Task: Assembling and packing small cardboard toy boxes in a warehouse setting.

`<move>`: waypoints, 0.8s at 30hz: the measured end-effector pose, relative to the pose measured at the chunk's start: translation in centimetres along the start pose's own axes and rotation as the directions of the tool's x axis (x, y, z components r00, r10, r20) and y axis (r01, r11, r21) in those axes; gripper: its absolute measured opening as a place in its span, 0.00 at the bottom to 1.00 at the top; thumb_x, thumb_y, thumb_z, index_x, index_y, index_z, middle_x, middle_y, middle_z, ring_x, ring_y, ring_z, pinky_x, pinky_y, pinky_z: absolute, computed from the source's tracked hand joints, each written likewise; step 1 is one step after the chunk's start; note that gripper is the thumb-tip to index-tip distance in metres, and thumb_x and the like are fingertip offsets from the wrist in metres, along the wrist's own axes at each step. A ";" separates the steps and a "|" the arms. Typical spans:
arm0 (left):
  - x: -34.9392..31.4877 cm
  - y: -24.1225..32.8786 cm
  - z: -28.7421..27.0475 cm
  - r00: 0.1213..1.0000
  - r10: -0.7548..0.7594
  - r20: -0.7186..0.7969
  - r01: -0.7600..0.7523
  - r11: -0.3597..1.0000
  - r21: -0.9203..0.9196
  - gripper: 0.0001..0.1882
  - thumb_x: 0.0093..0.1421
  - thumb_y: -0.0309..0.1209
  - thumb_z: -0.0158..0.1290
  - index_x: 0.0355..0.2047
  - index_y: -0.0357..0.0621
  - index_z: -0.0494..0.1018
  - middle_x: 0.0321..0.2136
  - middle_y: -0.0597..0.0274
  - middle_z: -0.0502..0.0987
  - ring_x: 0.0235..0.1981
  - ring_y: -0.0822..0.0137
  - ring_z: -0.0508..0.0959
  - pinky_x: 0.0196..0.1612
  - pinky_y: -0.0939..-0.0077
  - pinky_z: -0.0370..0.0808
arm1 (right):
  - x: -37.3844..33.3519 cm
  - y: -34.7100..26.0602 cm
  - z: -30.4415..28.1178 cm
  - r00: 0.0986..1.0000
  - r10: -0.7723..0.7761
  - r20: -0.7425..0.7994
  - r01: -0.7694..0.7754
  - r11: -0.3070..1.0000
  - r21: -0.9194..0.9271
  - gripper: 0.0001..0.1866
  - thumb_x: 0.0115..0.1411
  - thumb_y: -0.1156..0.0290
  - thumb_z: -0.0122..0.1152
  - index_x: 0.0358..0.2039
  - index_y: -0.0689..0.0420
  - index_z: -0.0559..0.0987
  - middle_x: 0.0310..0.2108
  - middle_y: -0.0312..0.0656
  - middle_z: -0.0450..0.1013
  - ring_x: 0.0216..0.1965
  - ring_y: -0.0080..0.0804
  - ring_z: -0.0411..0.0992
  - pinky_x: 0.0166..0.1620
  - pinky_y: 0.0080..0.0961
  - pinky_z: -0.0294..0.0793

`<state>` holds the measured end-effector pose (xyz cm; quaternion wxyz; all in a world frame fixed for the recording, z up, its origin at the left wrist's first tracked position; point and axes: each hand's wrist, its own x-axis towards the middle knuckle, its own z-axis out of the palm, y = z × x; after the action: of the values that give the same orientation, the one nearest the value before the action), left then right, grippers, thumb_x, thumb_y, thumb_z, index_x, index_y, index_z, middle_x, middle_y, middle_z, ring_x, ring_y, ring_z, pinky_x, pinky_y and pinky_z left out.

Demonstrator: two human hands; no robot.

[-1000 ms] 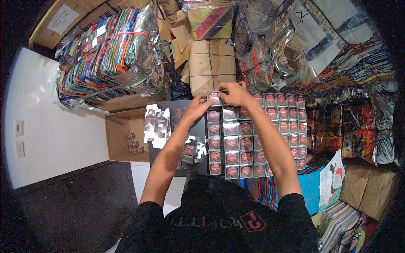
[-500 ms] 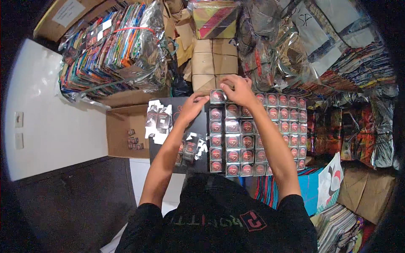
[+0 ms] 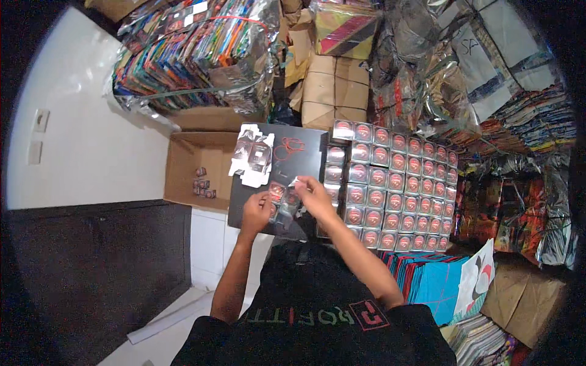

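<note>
Here I am, bent over the near right part of the black board [image 3: 308,165], with both hands at one small dark carton [image 3: 292,197]. My right hand [image 3: 315,199] has thumb and forefinger pinched on its upper end; my left hand [image 3: 257,210] has its fingers curled at a red-printed piece [image 3: 276,193] on the left, and I can't make out whether they grip or merely touch it. That clear plastic [image 3: 284,219] hanging toward the board's near edge looks flimsy: pull unevenly and it could crease. If my pinch slackens, the carton could slip off that edge toward me. Out at the far left corner, the flattened cartons [image 3: 255,160] lie loose; a sleeve catching them could scatter them. And watch my right forearm [image 3: 360,255]: it runs just beside the rows of boxes [image 3: 397,201], so a rightward swing could knock their near left corner askew.
</note>
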<state>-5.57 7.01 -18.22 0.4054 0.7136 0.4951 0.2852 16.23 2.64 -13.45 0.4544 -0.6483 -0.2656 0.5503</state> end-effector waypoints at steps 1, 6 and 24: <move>-0.7 0.0 -0.5 0.998 -0.057 0.020 0.054 0.991 0.122 0.17 0.65 0.32 0.56 0.51 0.34 0.77 0.40 0.41 0.81 0.39 0.48 0.84 0.41 0.56 0.80 | -0.8 0.4 1.3 0.998 0.033 -0.054 -0.035 0.999 -0.041 0.25 0.71 0.62 0.61 0.62 0.65 0.73 0.49 0.45 0.79 0.48 0.32 0.77 0.53 0.27 0.74; -0.1 -1.0 0.3 0.993 -0.046 0.108 0.009 0.945 0.326 0.25 0.58 0.30 0.56 0.55 0.32 0.75 0.45 0.33 0.78 0.49 0.36 0.77 0.55 0.45 0.72 | -0.2 6.7 2.8 0.988 0.071 -0.138 -0.089 0.988 -0.126 0.23 0.67 0.65 0.62 0.57 0.67 0.76 0.52 0.52 0.78 0.52 0.38 0.76 0.56 0.33 0.71; -1.4 -1.2 1.2 0.993 -0.008 0.115 -0.048 0.879 0.475 0.29 0.59 0.36 0.58 0.58 0.31 0.73 0.47 0.37 0.76 0.49 0.39 0.75 0.55 0.49 0.73 | -0.6 10.0 3.7 0.980 0.154 -0.126 -0.172 0.975 -0.143 0.24 0.67 0.62 0.61 0.57 0.67 0.79 0.50 0.47 0.80 0.50 0.34 0.76 0.54 0.32 0.71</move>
<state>-5.67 5.57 -19.90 0.2420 0.8116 0.5185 0.1179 10.97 -1.17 -21.91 0.3710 -0.7313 -0.2263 0.5257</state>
